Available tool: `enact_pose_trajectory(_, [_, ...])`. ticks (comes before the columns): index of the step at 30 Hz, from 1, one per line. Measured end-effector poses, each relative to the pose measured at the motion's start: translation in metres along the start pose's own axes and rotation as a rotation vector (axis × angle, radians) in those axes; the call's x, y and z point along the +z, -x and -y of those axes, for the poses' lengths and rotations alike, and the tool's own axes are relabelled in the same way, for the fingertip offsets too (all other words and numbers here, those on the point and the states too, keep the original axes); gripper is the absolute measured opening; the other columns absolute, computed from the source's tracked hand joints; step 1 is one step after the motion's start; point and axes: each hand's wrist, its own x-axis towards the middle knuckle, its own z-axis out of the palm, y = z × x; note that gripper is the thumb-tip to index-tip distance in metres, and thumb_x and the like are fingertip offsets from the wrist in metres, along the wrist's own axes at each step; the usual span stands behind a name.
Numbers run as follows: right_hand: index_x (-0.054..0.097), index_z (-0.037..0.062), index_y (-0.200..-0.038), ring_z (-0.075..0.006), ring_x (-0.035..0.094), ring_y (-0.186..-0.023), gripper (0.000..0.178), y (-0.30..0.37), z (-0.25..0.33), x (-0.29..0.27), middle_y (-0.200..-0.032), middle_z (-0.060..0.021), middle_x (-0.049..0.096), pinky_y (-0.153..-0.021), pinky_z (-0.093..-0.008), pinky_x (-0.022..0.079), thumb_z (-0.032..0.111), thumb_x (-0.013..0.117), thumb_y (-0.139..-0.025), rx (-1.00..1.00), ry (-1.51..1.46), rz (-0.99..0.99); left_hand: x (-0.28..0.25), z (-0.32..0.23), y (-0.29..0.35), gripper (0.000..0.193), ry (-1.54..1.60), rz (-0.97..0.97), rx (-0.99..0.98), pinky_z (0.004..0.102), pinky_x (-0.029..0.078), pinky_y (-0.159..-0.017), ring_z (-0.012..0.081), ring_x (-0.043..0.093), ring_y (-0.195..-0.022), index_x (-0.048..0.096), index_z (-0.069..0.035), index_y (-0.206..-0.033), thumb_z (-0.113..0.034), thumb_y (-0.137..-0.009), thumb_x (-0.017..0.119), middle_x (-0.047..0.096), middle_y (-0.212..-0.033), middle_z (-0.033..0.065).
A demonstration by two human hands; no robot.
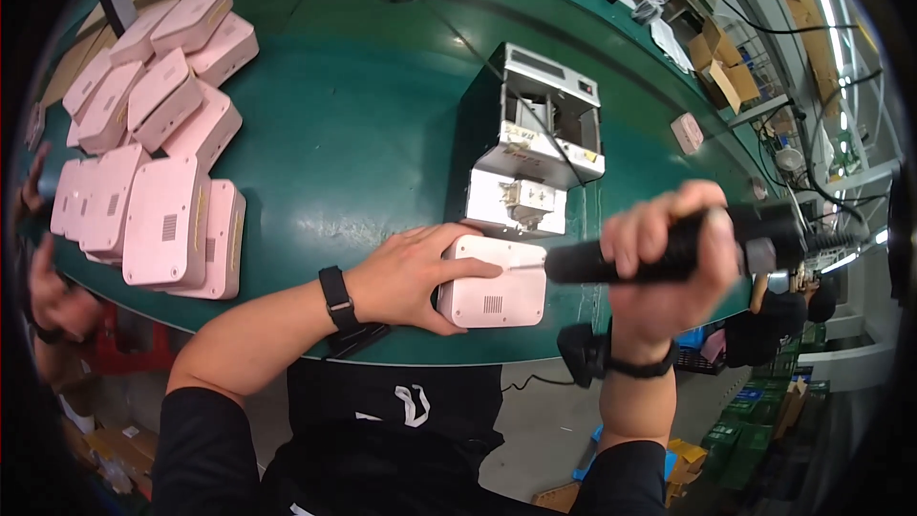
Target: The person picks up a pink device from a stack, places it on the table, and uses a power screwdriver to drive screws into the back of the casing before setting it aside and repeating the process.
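A pale pink plastic case (521,304) lies flat near the table's front edge, its slotted vent and corner holes facing up. My left hand (406,275) grips its left side, with the index finger stretched across the top and the thumb along the near edge. In my right hand (659,268) is a black electric screwdriver (576,263), held almost level. Its thin bit points left over the upper part of the case, close to my index fingertip; I cannot tell whether it touches a screw. Just beyond the case stands a black and silver screw feeder (484,134).
Several pink cases (164,220) are stacked at the left of the green table (334,124). Another person's hand (62,298) is at the left edge. A small pink case (686,134) lies at the right, near a cardboard box (718,57). A cable crosses the feeder.
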Motion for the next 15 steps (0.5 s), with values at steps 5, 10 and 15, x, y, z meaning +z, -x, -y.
enact_pose_trajectory(5, [0.044, 0.0071, -0.098, -0.0166, 0.047, -0.049, 0.037, 0.039, 0.027, 0.035, -0.064, -0.0052, 0.050, -0.053, -0.0346, 0.043, 0.042, 0.056, -0.092, 0.048, 0.044, 0.018, -0.001, 0.002, 0.002, 0.068, -0.010, -0.025, 0.010, 0.0431, 0.049, -0.093, 0.0323, 0.057, -0.116, 0.062, -0.025, -0.123, -0.033, -0.059, 0.087, 0.050, -0.134, 0.0110])
enact_pose_trajectory(10, [0.043, 0.0064, -0.101, -0.0209, 0.053, -0.060, 0.046, 0.054, 0.031, 0.043, -0.072, -0.0088, 0.054, -0.062, -0.0396, 0.045, 0.038, 0.072, -0.085, 0.163, 0.023, 0.038, 0.006, -0.001, -0.001, 0.069, 0.009, -0.046, 0.030, 0.0425, 0.050, -0.092, 0.0327, 0.058, -0.114, 0.063, -0.024, -0.123, -0.030, -0.058, 0.087, 0.051, -0.132, 0.0122])
enact_pose_trajectory(15, [0.041, 0.0103, -0.092, -0.0156, 0.046, -0.046, 0.050, 0.059, 0.006, 0.058, -0.060, -0.0028, 0.048, -0.050, -0.0327, 0.043, 0.052, 0.068, -0.084, 0.206, 0.195, -0.040, 0.007, 0.000, 0.003, 0.070, 0.027, -0.052, 0.022, 0.0417, 0.051, -0.092, 0.0328, 0.057, -0.114, 0.064, -0.024, -0.123, -0.031, -0.057, 0.087, 0.050, -0.131, 0.0137])
